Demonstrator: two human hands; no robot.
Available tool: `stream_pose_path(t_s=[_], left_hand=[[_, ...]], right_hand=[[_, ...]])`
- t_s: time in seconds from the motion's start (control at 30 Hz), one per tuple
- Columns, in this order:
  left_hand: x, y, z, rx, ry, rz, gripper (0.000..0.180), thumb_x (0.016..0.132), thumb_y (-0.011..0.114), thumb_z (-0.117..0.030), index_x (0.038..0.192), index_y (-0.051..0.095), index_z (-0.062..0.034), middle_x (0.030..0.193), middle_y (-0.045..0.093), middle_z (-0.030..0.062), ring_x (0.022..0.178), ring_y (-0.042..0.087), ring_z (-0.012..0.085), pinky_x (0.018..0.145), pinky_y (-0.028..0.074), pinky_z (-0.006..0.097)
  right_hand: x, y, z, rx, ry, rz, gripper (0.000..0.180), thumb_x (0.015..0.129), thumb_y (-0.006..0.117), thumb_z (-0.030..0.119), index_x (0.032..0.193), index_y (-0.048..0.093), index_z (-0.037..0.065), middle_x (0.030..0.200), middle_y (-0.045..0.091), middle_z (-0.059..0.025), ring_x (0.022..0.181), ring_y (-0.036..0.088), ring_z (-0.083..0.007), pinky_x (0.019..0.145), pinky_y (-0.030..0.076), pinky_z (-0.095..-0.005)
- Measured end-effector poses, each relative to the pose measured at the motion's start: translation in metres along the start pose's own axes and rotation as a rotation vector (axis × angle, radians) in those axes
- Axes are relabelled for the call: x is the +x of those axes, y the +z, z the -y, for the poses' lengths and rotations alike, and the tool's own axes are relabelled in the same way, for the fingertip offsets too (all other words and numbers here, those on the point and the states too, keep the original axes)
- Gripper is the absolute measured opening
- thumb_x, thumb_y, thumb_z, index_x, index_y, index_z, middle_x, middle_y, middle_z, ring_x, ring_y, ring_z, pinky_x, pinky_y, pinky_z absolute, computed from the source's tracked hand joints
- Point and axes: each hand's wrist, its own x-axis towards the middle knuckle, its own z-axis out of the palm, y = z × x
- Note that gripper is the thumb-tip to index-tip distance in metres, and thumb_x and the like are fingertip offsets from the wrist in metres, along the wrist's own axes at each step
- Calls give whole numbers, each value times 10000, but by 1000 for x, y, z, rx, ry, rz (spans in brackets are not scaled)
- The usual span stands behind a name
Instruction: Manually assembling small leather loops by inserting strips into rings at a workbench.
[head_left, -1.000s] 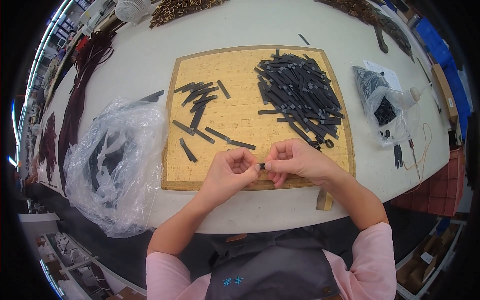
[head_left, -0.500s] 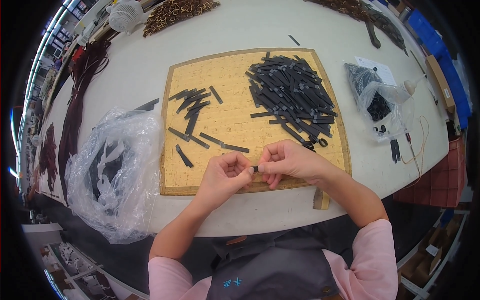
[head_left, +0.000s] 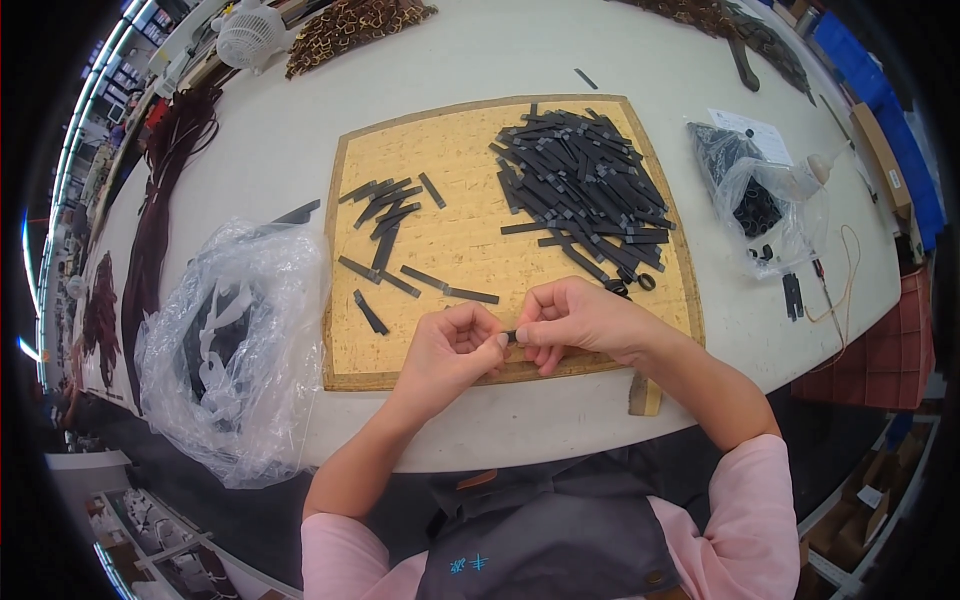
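My left hand point(head_left: 452, 352) and my right hand point(head_left: 572, 322) meet above the near edge of a tan board point(head_left: 450, 140). Between their fingertips they pinch a small black strip point(head_left: 511, 337), mostly covered, so its shape is hard to make out. Beyond my right hand lies a big heap of short black strips point(head_left: 585, 180) with greyish ends. Several loose black strips point(head_left: 385, 250) are scattered on the board's left half, past my left hand. Close to my right wrist, small black loops point(head_left: 645, 282) rest at the heap's near edge.
A crumpled clear plastic bag point(head_left: 280, 390) with dark contents sits left of the board. On the right are a bag of black loops point(head_left: 755, 215) and a thin pointed tool point(head_left: 827, 290). Dark red straps point(head_left: 160, 190) and a white fan point(head_left: 248, 38) occupy the far left.
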Motion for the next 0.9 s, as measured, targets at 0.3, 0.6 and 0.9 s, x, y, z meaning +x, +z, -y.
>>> stream_pose_path(t_s=[0.3,0.6,0.9], left_hand=[[0,0,0,11,22,-1,108,928,685,-63,874,611,-6,789,638,3,683,614,39,612,513,204],[0,-1,1,-3,2,1,97,935,674,-66,888,617,-3,786,644,12,681,619,45,618,515,204],[-1,0,0,1,17,3,86,937,670,-58,895,618,-2,783,646,15,683,623,45,626,524,204]], right_hand=[[3,-1,0,6,6,24,208,905,734,188,914,620,15,848,677,-98,754,683,-149,665,609,-265],[1,2,1,-23,-4,1,199,906,726,183,912,609,22,848,658,-80,754,671,-138,659,610,-266],[1,2,0,-18,-12,6,188,913,711,181,895,604,28,828,649,-67,739,659,-125,649,605,-259]])
